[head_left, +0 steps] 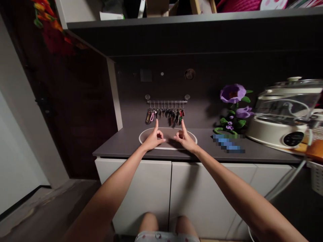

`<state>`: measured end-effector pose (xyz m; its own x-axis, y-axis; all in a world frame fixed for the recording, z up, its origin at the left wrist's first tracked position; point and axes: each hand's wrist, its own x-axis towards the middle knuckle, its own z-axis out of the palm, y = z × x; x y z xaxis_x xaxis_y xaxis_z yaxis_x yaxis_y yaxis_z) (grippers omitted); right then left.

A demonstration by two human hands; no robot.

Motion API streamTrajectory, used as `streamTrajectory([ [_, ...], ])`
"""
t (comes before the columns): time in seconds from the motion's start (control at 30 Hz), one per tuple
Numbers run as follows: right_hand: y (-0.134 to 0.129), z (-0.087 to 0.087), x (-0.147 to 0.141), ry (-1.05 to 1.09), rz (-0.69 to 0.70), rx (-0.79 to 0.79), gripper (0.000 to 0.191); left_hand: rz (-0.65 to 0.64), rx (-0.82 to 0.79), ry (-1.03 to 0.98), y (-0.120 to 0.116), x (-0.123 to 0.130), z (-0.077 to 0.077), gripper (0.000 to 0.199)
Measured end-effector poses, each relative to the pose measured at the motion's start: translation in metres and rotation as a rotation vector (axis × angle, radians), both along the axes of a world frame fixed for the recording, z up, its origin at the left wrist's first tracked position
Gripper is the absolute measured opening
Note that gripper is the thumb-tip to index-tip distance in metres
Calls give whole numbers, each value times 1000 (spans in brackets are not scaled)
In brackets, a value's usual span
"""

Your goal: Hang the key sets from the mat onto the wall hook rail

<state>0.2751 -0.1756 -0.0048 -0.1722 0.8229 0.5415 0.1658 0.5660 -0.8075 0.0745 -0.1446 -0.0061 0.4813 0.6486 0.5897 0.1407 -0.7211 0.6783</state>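
Note:
My left hand hovers over the left part of an oval mat with a pale rim. Its index finger points up and its thumb points inward; the other fingers are curled, and nothing is held. Mirroring it over the mat's right part is my right hand, index finger up, thumb inward, also holding nothing. The two thumbs are apart. Behind the hands, several bunches of keys hang from a clear hook rail on the dark back panel. A pink loop hangs among them at the left.
On the grey counter at right are a purple artificial flower, a blurred blue item and a cream appliance with a clear cover. A loaded shelf overhangs the counter. White cabinet doors stand below; a dark door is left.

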Motion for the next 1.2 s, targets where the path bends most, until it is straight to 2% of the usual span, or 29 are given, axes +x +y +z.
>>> streamTrajectory([
  [0.1,-10,-6,-2,3,-12,-16,95,0,-34,8,-5,-7,-11,100],
  [0.2,-15,-6,-2,0,-21,-27,92,-15,-55,1,-4,-9,-16,102],
  [0.4,3,-2,13,-71,-57,-42,84,15,-129,-7,14,-12,-14,101],
  [0.47,17,4,23,-88,-121,-67,78,105,-147,-34,31,-16,-10,97],
  [0.57,48,18,41,-98,-247,-119,73,334,-169,-95,66,-26,-1,88],
  [0.67,87,33,60,-84,-382,-162,79,531,-189,-125,106,-34,11,85],
  [0.77,128,44,76,-32,-523,-173,87,598,-215,-170,146,-34,26,85],
  [0.83,152,49,83,5,-569,-155,86,574,-229,-235,169,-29,34,81],
  [0.97,181,52,83,101,-557,-149,77,401,-342,-394,201,-15,46,66],
  [1.07,189,50,75,151,-444,-191,60,232,-513,-478,213,-9,50,46],
  [1.2,196,49,64,259,-228,-277,43,-101,-756,-558,223,-1,50,33],
])
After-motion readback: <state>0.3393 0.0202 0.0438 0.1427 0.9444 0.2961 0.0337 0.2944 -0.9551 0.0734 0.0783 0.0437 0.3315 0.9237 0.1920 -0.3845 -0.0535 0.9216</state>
